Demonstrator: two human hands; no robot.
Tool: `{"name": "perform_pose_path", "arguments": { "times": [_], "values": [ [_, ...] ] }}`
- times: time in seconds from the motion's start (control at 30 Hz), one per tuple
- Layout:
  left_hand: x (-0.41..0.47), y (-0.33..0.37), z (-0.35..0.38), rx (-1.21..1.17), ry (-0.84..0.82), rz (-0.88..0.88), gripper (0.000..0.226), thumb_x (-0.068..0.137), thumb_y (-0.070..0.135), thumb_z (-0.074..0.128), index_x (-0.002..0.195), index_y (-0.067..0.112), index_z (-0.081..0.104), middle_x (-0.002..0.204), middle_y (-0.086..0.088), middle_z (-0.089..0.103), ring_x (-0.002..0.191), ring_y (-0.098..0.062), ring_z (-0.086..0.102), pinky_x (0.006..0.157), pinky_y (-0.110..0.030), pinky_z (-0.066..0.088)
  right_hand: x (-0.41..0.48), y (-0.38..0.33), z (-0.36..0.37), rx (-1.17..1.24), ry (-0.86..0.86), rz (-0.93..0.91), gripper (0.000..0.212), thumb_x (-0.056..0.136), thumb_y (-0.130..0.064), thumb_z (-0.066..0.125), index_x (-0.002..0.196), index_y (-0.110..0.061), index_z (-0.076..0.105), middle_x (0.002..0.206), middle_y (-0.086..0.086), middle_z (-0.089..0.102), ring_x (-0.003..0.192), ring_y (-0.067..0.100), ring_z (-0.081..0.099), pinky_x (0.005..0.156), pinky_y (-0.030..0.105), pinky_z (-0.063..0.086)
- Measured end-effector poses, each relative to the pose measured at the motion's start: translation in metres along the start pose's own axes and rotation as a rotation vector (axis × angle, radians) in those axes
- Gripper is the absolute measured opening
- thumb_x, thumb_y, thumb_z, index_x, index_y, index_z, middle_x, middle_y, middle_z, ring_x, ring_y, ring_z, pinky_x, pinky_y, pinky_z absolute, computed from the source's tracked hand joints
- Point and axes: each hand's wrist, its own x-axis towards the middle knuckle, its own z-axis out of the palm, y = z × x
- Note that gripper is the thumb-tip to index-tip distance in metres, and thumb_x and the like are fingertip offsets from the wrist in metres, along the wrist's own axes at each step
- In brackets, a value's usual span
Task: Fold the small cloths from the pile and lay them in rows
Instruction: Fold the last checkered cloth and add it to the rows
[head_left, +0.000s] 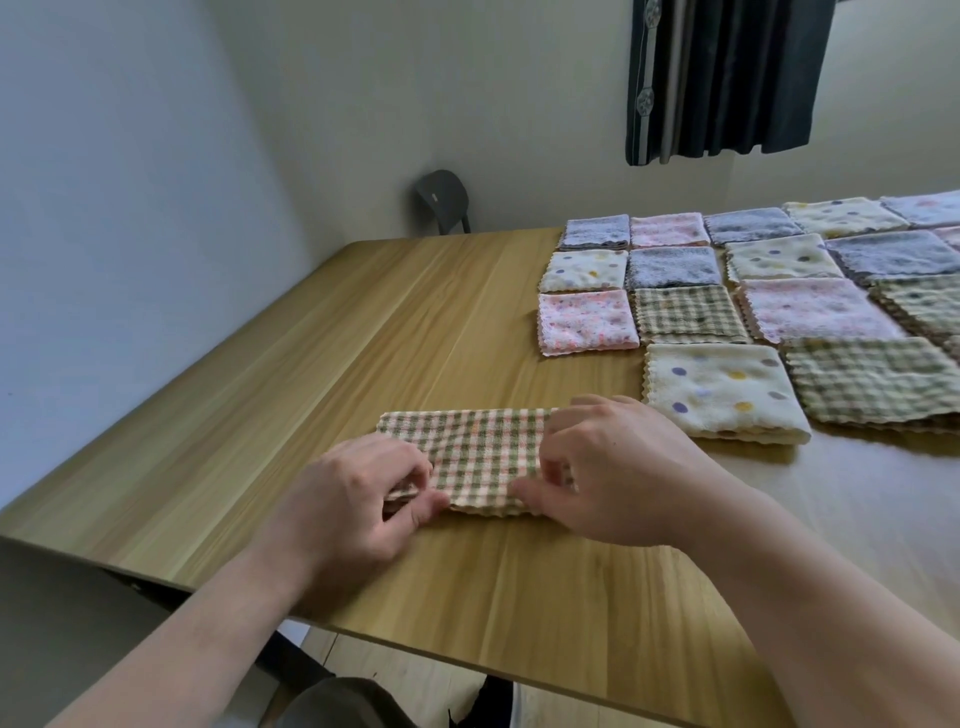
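Two bare hands are at work on one checked cloth, green, pink and cream, which lies flat on the wooden table close to its near edge and to the left of the laid-out rows.

Left hand: back of hand up, forearm entering from the lower left. Fingers are curled under, and thumb and forefinger pinch the cloth's near left corner, where stacked layers of fabric show at the edge.

Right hand: back of hand up, forearm entering from the lower right. Fingers are bent downward onto the cloth's right end, and the thumb lies along the near edge, pinching the fabric there. This hand covers the cloth's right end.

Folded cloths sit in rows on the right half of the table, edges just beside or touching one another: grey, pink, dotted cream and green check. The nearest, a dotted cream cloth, lies just beside the right hand's knuckles; I cannot tell whether they touch.

Background: a dark chair back stands beyond the far table edge, and a dark curtain hangs at upper right.
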Motion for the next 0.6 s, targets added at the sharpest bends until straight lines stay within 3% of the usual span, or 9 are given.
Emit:
{"name": "perform_pose_path", "arguments": {
  "times": [0.07, 0.17, 0.23, 0.3, 0.37, 0.47, 0.6],
  "values": [
    [0.007, 0.007, 0.002, -0.049, 0.084, -0.058, 0.032, 0.102, 0.051, 0.045, 0.1, 0.026, 0.066, 0.097, 0.014, 0.067, 0.095, -0.003, 0.062, 0.084, -0.028, 0.053, 0.006, -0.005, 0.008, 0.037, 0.101, 0.022, 0.051, 0.098, -0.062, 0.035, 0.077, -0.028, 0.068, 0.082, -0.015, 0.061, 0.084, 0.009, 0.052, 0.072, 0.026, 0.04],
    [0.03, 0.02, 0.01, -0.082, 0.107, -0.188, 0.034, 0.104, 0.032, 0.044, 0.131, 0.02, 0.061, 0.134, 0.006, 0.061, 0.128, -0.008, 0.052, 0.108, -0.028, 0.041, 0.02, -0.017, 0.022, 0.096, 0.218, 0.077, 0.043, 0.104, -0.042, 0.036, 0.102, -0.019, 0.073, 0.108, -0.005, 0.07, 0.108, 0.021, 0.061, 0.091, 0.039, 0.051],
    [0.045, 0.027, 0.021, -0.084, -0.023, -0.281, 0.045, 0.107, 0.026, 0.04, 0.151, 0.018, 0.044, 0.158, 0.004, 0.041, 0.15, -0.011, 0.028, 0.121, -0.027, 0.02, 0.028, -0.026, 0.031, 0.113, 0.132, 0.151, 0.048, 0.105, -0.036, 0.03, 0.133, -0.013, 0.062, 0.14, 0.005, 0.06, 0.14, 0.025, 0.046, 0.114, 0.043, 0.04],
    [0.056, 0.029, 0.034, -0.091, -0.145, -0.326, 0.052, 0.109, 0.027, 0.033, 0.159, 0.018, 0.028, 0.167, 0.003, 0.024, 0.155, -0.011, 0.012, 0.125, -0.027, 0.008, 0.03, -0.031, 0.038, 0.109, -0.031, 0.197, 0.064, 0.105, -0.04, 0.009, 0.156, -0.01, 0.034, 0.164, 0.008, 0.03, 0.155, 0.024, 0.018, 0.125, 0.038, 0.017],
    [0.059, 0.028, 0.044, -0.065, -0.249, -0.344, 0.054, 0.11, 0.033, 0.027, 0.162, 0.02, 0.018, 0.169, 0.005, 0.014, 0.156, -0.01, 0.004, 0.127, -0.031, 0.003, 0.028, -0.032, 0.046, 0.08, -0.156, 0.209, 0.071, 0.1, -0.044, -0.002, 0.161, -0.012, 0.017, 0.169, 0.006, 0.013, 0.157, 0.022, 0.005, 0.126, 0.035, 0.006],
    [0.056, 0.024, 0.047, -0.002, -0.34, -0.362, 0.058, 0.109, 0.045, 0.018, 0.163, 0.026, 0.007, 0.169, 0.013, 0.002, 0.155, -0.007, -0.005, 0.127, -0.035, -0.001, 0.026, -0.029, 0.05, 0.112, -0.247, 0.271, 0.062, 0.108, -0.043, 0.012, 0.162, -0.012, 0.01, 0.17, 0.004, 0.005, 0.157, 0.019, -0.001, 0.125, 0.034, -0.002],
    [0.049, 0.015, 0.043, 0.022, -0.427, -0.393, 0.063, 0.105, 0.057, 0.012, 0.162, 0.033, -0.002, 0.167, 0.016, -0.01, 0.153, -0.006, -0.015, 0.127, -0.038, -0.007, 0.022, -0.026, 0.044, 0.094, -0.31, 0.333, 0.066, 0.108, -0.047, 0.012, 0.162, -0.011, 0.003, 0.17, 0.005, -0.003, 0.156, 0.018, -0.008, 0.124, 0.034, -0.007]
  ]
}}
